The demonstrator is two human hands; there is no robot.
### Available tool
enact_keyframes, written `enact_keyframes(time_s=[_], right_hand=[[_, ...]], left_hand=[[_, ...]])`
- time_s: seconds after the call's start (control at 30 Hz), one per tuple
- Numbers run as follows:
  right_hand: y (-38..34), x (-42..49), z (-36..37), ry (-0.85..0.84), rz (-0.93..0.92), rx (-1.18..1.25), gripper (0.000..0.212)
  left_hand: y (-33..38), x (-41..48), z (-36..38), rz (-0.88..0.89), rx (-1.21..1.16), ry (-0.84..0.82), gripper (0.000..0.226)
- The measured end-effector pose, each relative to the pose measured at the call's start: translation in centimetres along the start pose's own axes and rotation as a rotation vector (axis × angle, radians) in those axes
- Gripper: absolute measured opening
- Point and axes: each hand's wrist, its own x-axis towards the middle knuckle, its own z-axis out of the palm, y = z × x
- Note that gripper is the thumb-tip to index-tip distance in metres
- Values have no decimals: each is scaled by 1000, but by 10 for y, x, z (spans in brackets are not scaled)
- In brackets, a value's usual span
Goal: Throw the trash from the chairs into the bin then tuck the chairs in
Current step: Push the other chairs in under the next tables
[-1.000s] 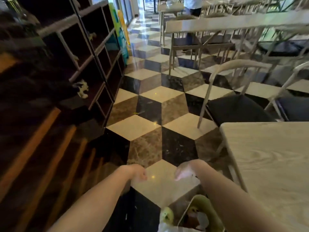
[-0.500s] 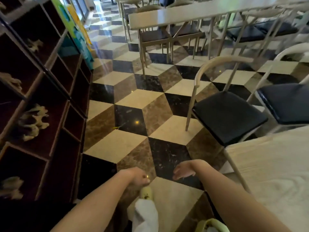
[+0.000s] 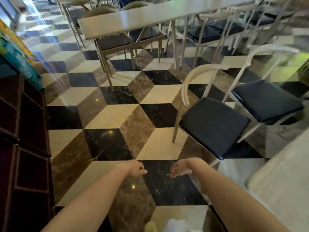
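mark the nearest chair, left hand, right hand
nearest chair [image 3: 212, 126]: head view, on its dark seat cushion.
left hand [image 3: 135, 169]: head view, on the back of the hand.
right hand [image 3: 181, 169]: head view, on the middle of the loosely curled hand.

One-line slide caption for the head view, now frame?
Both hands, left hand and right hand, empty over the cube-pattern floor; two dark-seated chairs stand untucked beside the table.
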Motion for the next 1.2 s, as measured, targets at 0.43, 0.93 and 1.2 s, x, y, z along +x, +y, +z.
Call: enact_keyframes(time_s=[0.43,0.93,1.2], right_hand=[[-50,115,-207,-5,10,24,53],[-21,189,-444,-3,1,191,50],[65,177,-540,94,249,727,45]], left_hand=[[-72,120,-194,17,-49,-22,40],[-67,273,-433,97,138,-49,45],[26,372,-578,424,509,-98,50]])
